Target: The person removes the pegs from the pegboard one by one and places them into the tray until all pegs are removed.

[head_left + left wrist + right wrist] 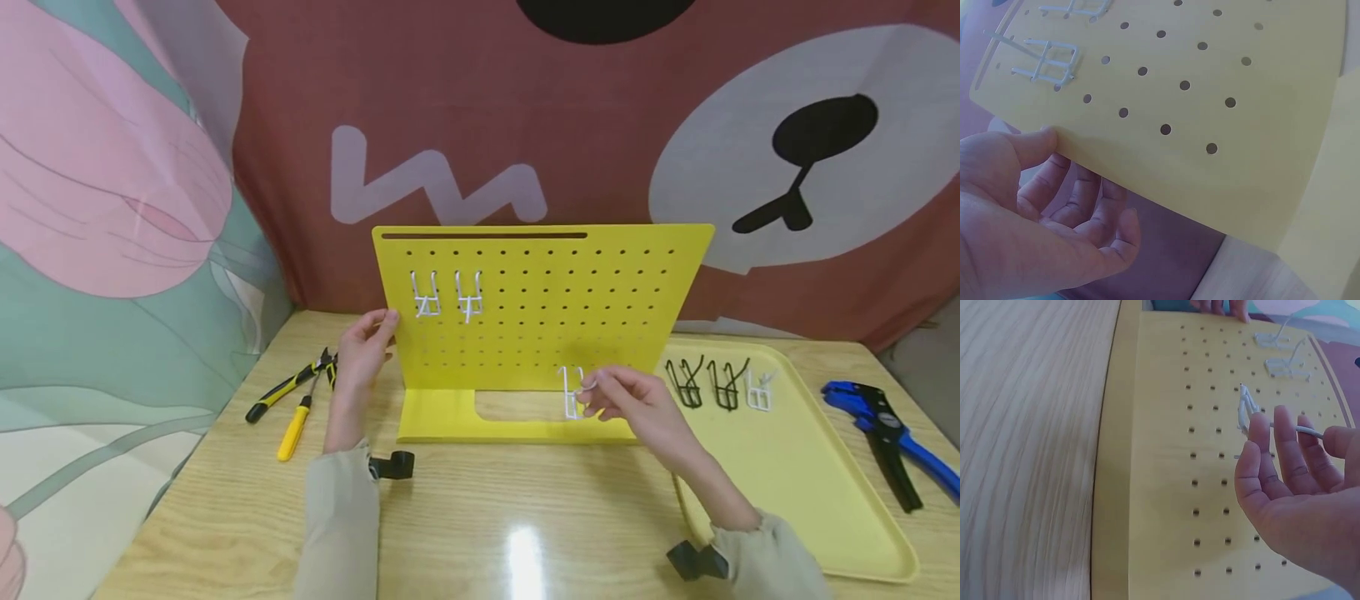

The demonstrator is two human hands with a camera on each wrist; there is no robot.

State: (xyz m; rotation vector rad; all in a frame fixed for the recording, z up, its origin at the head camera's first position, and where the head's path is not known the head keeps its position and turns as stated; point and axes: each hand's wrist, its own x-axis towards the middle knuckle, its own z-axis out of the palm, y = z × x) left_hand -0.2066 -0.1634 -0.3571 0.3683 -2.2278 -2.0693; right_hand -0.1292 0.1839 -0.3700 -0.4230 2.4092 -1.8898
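Observation:
A yellow pegboard (555, 317) stands upright on its base, with two white wire hooks (426, 296) hung side by side at its upper left. My left hand (363, 346) grips the board's left edge; the left wrist view shows the thumb (1038, 147) on the front face and curled fingers at the edge and behind. In front of the board's lower right, my right hand (626, 396) pinches another white wire hook (570, 393), its two bent prongs pointing up. In the right wrist view this hook (1245, 409) is partly hidden by the fingers.
On the right, a pale yellow tray (795, 483) holds two black wire hooks (725, 385) and one white hook (759, 392). Blue-handled pliers (885, 425) lie beyond it. Left of the board lie black-and-yellow pliers (285, 390) and a yellow-handled screwdriver (295, 429).

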